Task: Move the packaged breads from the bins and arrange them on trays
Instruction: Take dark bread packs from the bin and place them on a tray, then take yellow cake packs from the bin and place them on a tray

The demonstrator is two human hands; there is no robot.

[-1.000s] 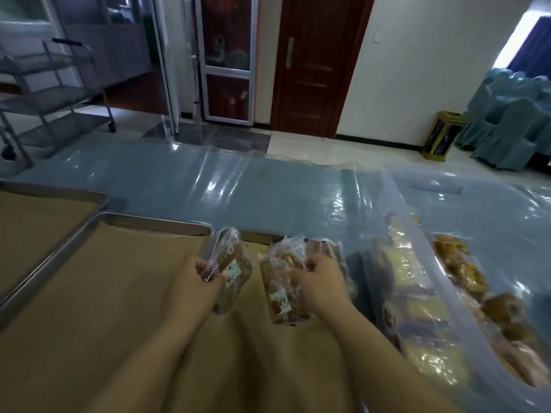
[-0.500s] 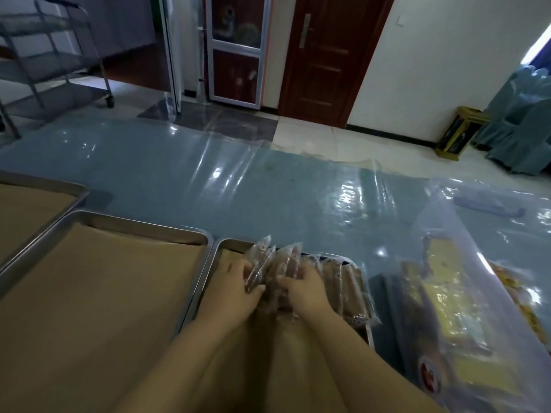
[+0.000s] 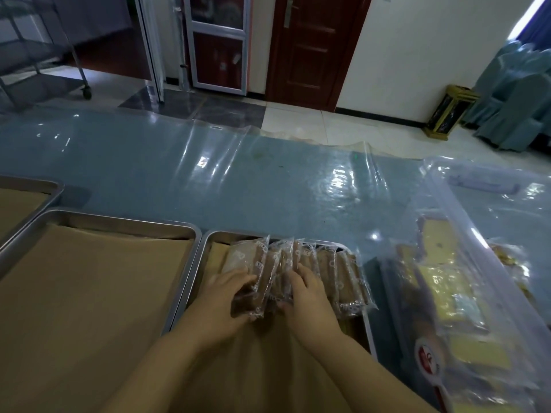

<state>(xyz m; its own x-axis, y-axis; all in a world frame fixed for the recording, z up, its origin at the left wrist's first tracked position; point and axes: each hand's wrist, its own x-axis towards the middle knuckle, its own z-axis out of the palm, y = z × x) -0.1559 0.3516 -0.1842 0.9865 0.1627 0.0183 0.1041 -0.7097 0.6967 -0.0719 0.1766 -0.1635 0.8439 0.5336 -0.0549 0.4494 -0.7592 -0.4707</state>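
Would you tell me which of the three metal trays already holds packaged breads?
The rightmost tray, under both hands; the middle tray and left tray show only brown paper.

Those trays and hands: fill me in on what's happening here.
A person is lining up packaged breads on edge in a row at the far end of the right tray. Both hands, left and right, press on the packs. The middle tray holds only brown paper. The clear bin at right still has more packs.
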